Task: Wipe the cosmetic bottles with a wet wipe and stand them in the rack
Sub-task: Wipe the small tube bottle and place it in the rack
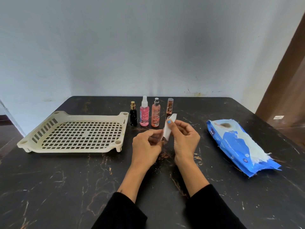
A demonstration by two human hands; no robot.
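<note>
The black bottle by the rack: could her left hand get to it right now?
Probably not yet. The way to the black bottle looks clear, but the left hand grips a small item that the right hand wipes with a wet wipe.

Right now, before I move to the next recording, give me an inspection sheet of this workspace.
Surface: dark marbled table, veined with pale and brown streaks.
Job's things: cream slotted rack holds no bottles; four bottles stand in a row behind the hands: black bottle, pink spray bottle, peach spray bottle, slim amber bottle; blue wipes pack open, wipes spilling out.
Clutter: nothing seen.
Grippers: left hand holds a small item, mostly hidden; right hand pinches a white wipe against it.
Cables: nothing seen.
Surroundings: pale wall; brown door at right.
</note>
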